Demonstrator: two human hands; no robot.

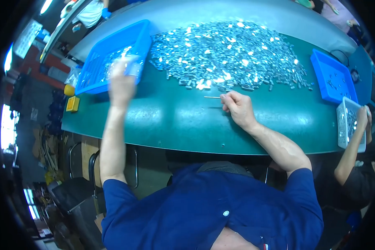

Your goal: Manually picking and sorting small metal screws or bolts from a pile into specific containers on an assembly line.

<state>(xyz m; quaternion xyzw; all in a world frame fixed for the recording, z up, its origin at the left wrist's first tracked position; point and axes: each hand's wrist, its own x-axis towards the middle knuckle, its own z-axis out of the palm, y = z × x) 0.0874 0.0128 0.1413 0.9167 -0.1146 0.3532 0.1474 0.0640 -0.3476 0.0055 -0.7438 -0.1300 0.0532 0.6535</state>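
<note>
My right hand (238,109) is closed around one end of a thin metal rod (211,97), which points left above the green table top. Just beyond it spreads a broad heap of small shiny metal pieces (221,54). My left hand (123,81) is smeared by motion over the near right part of a large blue bin (91,85); its fingers do not show clearly. Some shiny metal pieces (121,54) lie inside that bin, partly hidden behind the hand.
A smaller blue tray (334,100) with a few pieces stands at the right. Beside it, a co-worker's hands (363,118) are at a white basket (342,129) of metal pieces. A small yellow box (73,104) sits near the table's left edge. Other people stand across the table.
</note>
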